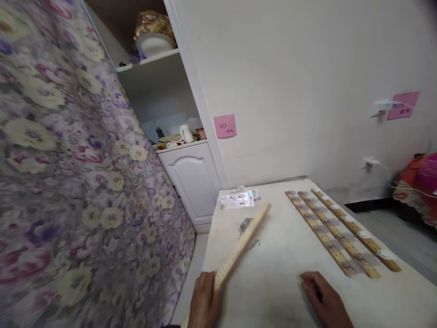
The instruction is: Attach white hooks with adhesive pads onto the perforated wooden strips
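Note:
My left hand (204, 298) is wrapped round the near end of a long pale wooden strip (241, 242) dotted with small holes. The strip slants up and away over a white table (273, 259). Partly behind it lies a small clear plastic bag (244, 225), its contents too blurred to name, and a small dark hook-like piece (258, 243) is just right of the strip. My right hand (322, 296) is curled closed at the table's near side, apart from the strip; whatever its fingers may hold is hidden.
Three wooden strips with attached fittings lie along the table's right: a left one (319, 232), a middle one (337, 232) and a right one (355, 230). Clear packaging (235, 200) sits at the back left. A floral curtain (88, 182) and white cabinet (193, 180) flank the left.

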The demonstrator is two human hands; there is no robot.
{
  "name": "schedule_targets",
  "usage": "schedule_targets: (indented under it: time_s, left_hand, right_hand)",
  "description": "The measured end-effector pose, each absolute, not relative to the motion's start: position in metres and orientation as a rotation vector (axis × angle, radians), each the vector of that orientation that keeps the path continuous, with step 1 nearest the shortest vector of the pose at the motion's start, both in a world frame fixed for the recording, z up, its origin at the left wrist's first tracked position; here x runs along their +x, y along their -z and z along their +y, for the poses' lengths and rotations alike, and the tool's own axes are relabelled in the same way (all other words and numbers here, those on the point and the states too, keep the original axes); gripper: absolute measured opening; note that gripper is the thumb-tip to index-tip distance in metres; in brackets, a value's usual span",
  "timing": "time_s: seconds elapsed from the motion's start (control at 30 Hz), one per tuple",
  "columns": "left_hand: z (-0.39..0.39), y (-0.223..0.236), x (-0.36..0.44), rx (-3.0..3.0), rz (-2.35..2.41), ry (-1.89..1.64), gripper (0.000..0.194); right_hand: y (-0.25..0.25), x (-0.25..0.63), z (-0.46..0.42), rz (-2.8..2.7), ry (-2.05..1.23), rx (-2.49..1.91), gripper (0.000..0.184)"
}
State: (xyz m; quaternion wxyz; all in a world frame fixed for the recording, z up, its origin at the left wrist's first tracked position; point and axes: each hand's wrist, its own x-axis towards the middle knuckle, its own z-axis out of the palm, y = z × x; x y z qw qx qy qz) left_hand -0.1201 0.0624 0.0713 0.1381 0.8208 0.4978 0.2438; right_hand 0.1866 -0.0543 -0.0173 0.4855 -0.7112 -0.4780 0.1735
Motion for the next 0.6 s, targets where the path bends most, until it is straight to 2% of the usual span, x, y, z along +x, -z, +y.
schedule_targets:
  time_s: [0.27, 0.6]
  left_hand:
    - [0.064, -0.052, -0.096, 2.609, 1.166, -0.406, 0.022]
    - [0.082, -0.034, -0.083, 2.651, 1.029, -0.319, 0.025]
  right_hand:
    - [0.046, 0.224, -0.084, -0.939, -0.307, -1.840, 0.032]
    - [0.045, 0.236, -0.101, -1.059, -0.017, -1.863, 0.031]
